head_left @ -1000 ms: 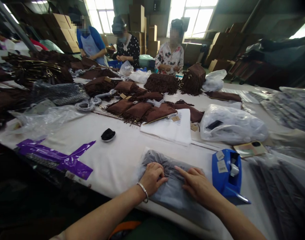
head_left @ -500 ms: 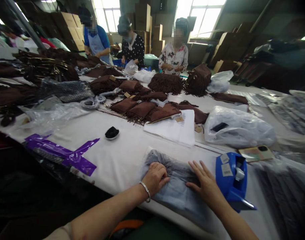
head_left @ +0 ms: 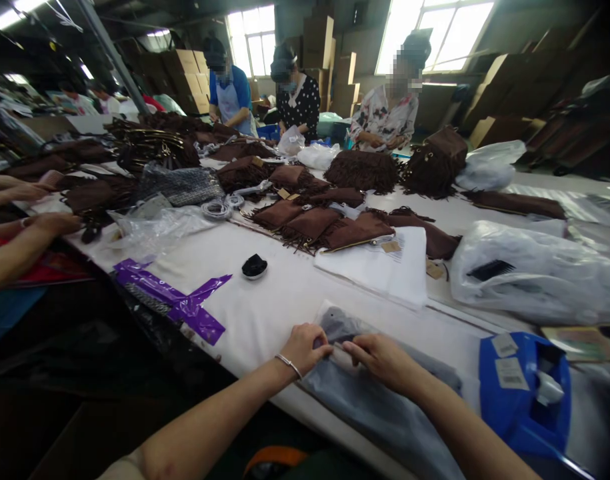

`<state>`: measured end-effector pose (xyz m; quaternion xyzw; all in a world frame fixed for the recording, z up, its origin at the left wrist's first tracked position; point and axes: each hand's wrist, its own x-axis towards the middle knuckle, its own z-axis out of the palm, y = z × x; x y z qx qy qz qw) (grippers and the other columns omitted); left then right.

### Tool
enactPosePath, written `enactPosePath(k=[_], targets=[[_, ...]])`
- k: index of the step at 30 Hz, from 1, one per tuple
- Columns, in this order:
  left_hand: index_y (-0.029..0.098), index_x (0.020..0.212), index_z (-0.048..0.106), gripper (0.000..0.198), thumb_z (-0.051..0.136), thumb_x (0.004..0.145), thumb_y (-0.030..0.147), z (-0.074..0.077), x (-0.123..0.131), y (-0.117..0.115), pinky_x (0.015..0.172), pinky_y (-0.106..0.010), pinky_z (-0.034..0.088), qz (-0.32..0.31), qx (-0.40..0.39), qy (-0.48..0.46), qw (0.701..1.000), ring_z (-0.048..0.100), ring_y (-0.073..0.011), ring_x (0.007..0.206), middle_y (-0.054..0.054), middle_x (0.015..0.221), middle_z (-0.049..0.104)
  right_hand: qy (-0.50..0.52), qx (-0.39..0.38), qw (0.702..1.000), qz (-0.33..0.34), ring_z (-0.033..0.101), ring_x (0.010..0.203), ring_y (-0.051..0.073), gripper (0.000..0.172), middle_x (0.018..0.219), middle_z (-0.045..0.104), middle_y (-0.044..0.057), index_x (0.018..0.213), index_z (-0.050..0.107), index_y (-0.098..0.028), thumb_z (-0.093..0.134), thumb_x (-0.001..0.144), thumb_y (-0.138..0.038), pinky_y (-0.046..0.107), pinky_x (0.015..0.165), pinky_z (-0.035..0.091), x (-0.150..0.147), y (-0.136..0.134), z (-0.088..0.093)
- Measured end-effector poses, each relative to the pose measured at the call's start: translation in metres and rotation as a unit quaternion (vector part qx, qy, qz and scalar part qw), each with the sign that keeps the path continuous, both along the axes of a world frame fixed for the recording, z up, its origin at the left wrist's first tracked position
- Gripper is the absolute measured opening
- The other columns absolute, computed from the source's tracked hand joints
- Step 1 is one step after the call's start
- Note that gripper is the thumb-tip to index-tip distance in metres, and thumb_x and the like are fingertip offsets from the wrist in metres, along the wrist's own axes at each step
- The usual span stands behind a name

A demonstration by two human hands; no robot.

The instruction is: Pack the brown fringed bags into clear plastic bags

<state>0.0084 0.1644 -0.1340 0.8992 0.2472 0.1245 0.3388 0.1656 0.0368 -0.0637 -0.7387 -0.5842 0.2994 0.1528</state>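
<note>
Both hands, left hand (head_left: pixel 305 347) and right hand (head_left: pixel 382 360), pinch the folded top edge of a soft, slippery-looking bagged grey garment (head_left: pixel 379 407), likely limp and light.

Both forearms enter from the bottom edge, angled up and inward, converging near the front edge of the tabletop. Left hand (head_left: pixel 305 347): palm down, fingers curled under, knuckles up, thin metal bangle on the wrist. Right hand (head_left: pixel 385 360): palm down, fingers bent and pointing left toward the other hand, thumb tucked in. Fingertips of the two hands sit just beside each other, nearly touching. Both forearms bare, wrists straight
</note>
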Motion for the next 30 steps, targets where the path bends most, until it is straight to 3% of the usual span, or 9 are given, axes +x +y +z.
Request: enactPosePath(k=[7,12,15,17,19,21,24,26,30], targets=[[0.018,0.076,0.059,0.015,0.073,0.076,0.023,-0.014,-0.003,-0.008,0.079,-0.035,0.039,0.016,0.036,-0.022,0.999,0.057,-0.0203,0.081,-0.002,0.080,0.065,-0.177,-0.081,0.978,0.073,0.064,0.076,0.024,0.017,0.074,0.070,0.009,0.065,0.067,-0.019,0.058,0.075,-0.029,0.043,0.080,0.043,-0.019,0.044,-0.013],[0.018,0.076,0.058,0.014,0.071,0.078,0.024,-0.016,-0.005,-0.009,0.078,-0.036,0.039,0.001,0.065,-0.025,0.998,0.056,-0.0207,0.080,-0.002,0.079,0.062,-0.252,-0.134,0.958,0.011,0.065,0.077,0.026,0.027,0.080,0.070,0.012,0.074,0.067,-0.018,0.073,0.066,-0.043,0.042,0.072,0.048,-0.003,0.051,-0.012],[0.018,0.076,0.057,0.016,0.072,0.077,0.025,-0.017,-0.007,-0.011,0.078,-0.037,0.039,0.003,0.064,-0.026,0.998,0.056,-0.0210,0.080,-0.002,0.079,0.062,-0.293,-0.096,0.950,-0.049,0.061,0.094,0.035,0.024,0.091,0.068,0.019,0.087,0.068,-0.015,0.068,0.073,-0.035,0.049,0.080,0.044,0.003,0.043,-0.010],[0.018,0.076,0.057,0.016,0.071,0.078,0.025,-0.017,-0.007,-0.013,0.079,-0.038,0.039,0.009,0.061,-0.032,0.998,0.056,-0.0212,0.080,-0.003,0.079,0.062,-0.291,-0.046,0.954,-0.065,0.049,0.116,0.037,0.042,0.115,0.062,0.020,0.114,0.059,-0.014,0.063,0.079,-0.036,0.052,0.092,0.037,-0.002,0.033,-0.016],[0.019,0.078,0.057,0.013,0.069,0.080,0.025,-0.017,-0.007,-0.015,0.081,-0.039,0.039,0.020,0.061,-0.040,0.997,0.056,-0.0217,0.082,-0.003,0.081,0.062,-0.255,-0.005,0.966,-0.049,0.033,0.132,0.032,0.063,0.138,0.047,0.011,0.135,0.042,-0.022,0.060,0.080,-0.047,0.049,0.104,0.028,-0.008,0.024,-0.029],[0.019,0.083,0.058,0.009,0.066,0.081,0.023,-0.016,-0.007,-0.013,0.083,-0.039,0.040,0.034,0.066,-0.051,0.996,0.056,-0.0226,0.087,-0.003,0.086,0.063,-0.212,0.014,0.976,-0.045,0.024,0.137,0.026,0.068,0.147,0.035,0.003,0.141,0.031,-0.028,0.055,0.082,-0.054,0.045,0.111,0.020,-0.008,0.015,-0.045],[0.021,0.095,0.059,0.013,0.062,0.082,0.023,-0.016,-0.008,-0.003,0.087,-0.041,0.041,0.050,0.087,-0.072,0.992,0.056,-0.0243,0.094,-0.005,0.095,0.063,-0.177,0.018,0.976,-0.123,0.028,0.135,0.028,0.062,0.149,0.030,0.011,0.142,0.028,-0.019,0.040,0.090,-0.051,0.048,0.110,0.020,0.012,0.003,-0.058],[0.021,0.100,0.059,0.016,0.057,0.085,0.027,-0.019,-0.012,0.006,0.086,-0.041,0.042,0.055,0.105,-0.092,0.989,0.057,-0.0248,0.094,-0.005,0.097,0.064,-0.155,0.012,0.972,-0.178,0.038,0.128,0.029,0.058,0.140,0.041,0.017,0.138,0.034,-0.013,0.035,0.092,-0.049,0.047,0.106,0.026,0.032,-0.011,-0.053],[0.027,0.099,0.061,0.019,0.057,0.085,0.039,-0.037,-0.012,0.027,0.084,-0.040,0.046,0.040,0.127,-0.143,0.981,0.061,-0.0245,0.092,-0.001,0.096,0.066,-0.078,-0.028,0.974,-0.211,0.055,0.109,0.023,0.053,0.117,0.061,0.009,0.119,0.055,-0.021,0.050,0.083,-0.059,0.033,0.094,0.040,0.055,-0.044,-0.030]])
